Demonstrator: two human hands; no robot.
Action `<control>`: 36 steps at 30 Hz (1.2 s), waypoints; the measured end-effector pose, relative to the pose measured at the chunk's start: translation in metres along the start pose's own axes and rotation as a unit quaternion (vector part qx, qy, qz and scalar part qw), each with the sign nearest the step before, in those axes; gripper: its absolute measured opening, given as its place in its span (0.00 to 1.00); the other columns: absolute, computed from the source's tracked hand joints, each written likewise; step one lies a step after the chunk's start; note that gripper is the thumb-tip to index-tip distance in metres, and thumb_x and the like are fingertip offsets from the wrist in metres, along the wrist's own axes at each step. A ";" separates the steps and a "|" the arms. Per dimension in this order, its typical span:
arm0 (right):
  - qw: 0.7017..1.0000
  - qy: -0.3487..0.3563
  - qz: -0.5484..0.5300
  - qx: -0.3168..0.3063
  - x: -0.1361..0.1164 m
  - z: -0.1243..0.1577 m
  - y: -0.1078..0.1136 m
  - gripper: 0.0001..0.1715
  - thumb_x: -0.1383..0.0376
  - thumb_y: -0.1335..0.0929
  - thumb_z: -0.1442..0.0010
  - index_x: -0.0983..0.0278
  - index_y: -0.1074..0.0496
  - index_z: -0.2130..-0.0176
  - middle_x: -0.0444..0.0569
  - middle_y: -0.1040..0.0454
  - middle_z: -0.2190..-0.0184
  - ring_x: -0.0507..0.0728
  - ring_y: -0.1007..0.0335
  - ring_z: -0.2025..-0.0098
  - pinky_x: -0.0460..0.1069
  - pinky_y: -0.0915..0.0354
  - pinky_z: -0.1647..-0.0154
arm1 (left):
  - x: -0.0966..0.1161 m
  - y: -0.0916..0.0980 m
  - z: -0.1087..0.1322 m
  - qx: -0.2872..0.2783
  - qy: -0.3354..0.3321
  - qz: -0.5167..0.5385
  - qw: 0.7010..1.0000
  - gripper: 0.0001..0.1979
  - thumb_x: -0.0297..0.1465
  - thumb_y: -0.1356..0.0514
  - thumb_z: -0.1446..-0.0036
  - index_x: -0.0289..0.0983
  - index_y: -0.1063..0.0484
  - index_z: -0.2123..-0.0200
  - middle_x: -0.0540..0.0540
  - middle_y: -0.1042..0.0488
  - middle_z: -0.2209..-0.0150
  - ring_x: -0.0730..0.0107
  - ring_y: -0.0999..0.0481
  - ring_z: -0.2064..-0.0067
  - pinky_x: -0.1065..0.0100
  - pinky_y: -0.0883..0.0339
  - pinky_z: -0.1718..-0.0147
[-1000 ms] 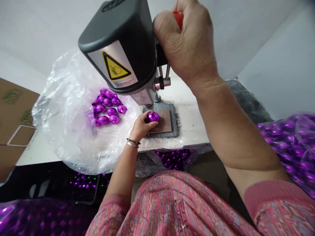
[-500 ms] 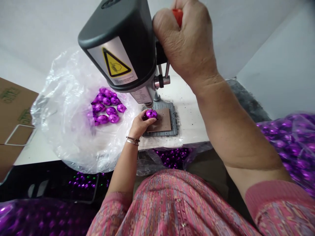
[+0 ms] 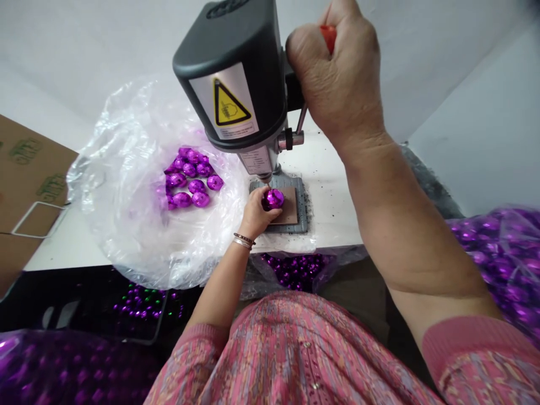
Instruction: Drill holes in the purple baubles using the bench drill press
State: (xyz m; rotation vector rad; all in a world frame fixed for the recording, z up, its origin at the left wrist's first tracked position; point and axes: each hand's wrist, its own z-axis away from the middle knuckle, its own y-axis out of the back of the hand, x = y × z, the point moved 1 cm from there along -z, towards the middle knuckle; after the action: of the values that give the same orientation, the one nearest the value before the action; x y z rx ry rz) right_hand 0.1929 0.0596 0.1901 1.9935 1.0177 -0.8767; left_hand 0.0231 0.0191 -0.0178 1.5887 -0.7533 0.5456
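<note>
My left hand [image 3: 258, 215] is closed round a shiny purple bauble [image 3: 273, 199] under the bench drill [image 3: 230, 73], my right hand [image 3: 337, 79] shut tight on the red lever grip [image 3: 328, 35].

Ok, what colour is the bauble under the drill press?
Glossy purple bauble, best in the head view.

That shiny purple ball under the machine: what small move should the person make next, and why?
Probably ease the lever down gently with the right hand. It grips the red lever knob, while the left hand holds the purple ball on the brown pad, directly beneath the bench drill.
</note>
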 end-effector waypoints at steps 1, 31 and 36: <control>1.000 -0.002 0.000 0.000 0.000 0.001 0.000 0.23 0.68 0.36 0.36 0.63 0.54 0.75 0.37 0.55 0.78 0.43 0.60 0.72 0.44 0.55 0.67 | -0.002 -0.002 0.000 0.000 -0.001 -0.001 1.000 0.33 0.25 0.30 0.58 0.36 0.30 0.46 0.40 0.25 0.47 0.55 0.28 0.43 0.53 0.36 0.40; 0.931 0.293 0.204 0.080 0.063 0.110 0.016 0.09 0.59 0.38 0.38 0.61 0.35 0.64 0.45 0.34 0.73 0.50 0.36 0.71 0.48 0.37 0.68 | -0.008 -0.008 0.011 -0.005 -0.002 0.023 1.000 0.33 0.27 0.32 0.52 0.38 0.32 0.41 0.43 0.25 0.44 0.56 0.26 0.45 0.58 0.34 0.44; 0.934 0.306 0.164 0.089 0.070 0.115 0.012 0.06 0.62 0.36 0.40 0.62 0.34 0.63 0.46 0.33 0.72 0.51 0.35 0.69 0.48 0.36 0.66 | -0.008 -0.007 0.011 -0.009 -0.010 0.021 1.000 0.32 0.27 0.33 0.52 0.36 0.32 0.41 0.41 0.24 0.45 0.54 0.25 0.46 0.57 0.33 0.45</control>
State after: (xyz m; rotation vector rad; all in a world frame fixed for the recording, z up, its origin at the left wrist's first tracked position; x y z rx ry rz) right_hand 0.2069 -0.0151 0.0780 2.5770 0.8975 -0.1588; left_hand 0.0226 0.0102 -0.0299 1.5666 -0.8063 0.5526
